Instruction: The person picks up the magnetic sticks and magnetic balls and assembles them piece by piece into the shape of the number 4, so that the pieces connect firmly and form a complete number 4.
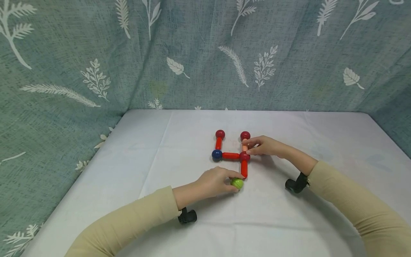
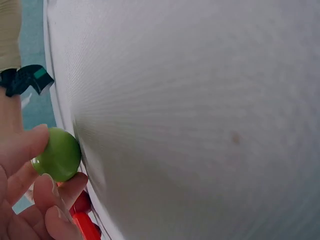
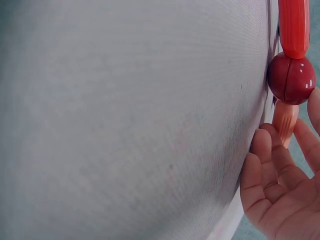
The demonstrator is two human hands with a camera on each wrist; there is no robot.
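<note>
In the head view my left hand (image 1: 212, 182) pinches a shiny green ball (image 1: 237, 184) between thumb and fingers. The ball is right by the near end of a red rod (image 1: 244, 169), and one fingertip overlaps that end. My right hand (image 1: 269, 147) grips a pale orange rod (image 3: 285, 120), its thumb close against a dark red ball (image 1: 244, 157) that joins this rod to the red one. Another dark red ball (image 1: 245, 135) caps the orange rod's far end. A red crossbar rod (image 1: 231, 156) runs left from the joining ball to a blue ball (image 1: 217, 155).
From the blue ball a red rod (image 1: 218, 144) extends away to a dark red ball (image 1: 220, 134). All lie on a white cloth-covered table (image 1: 179, 142). A patterned green-blue curtain (image 1: 199, 71) hangs behind and at the left. Each wrist wears a black camera (image 1: 187, 216).
</note>
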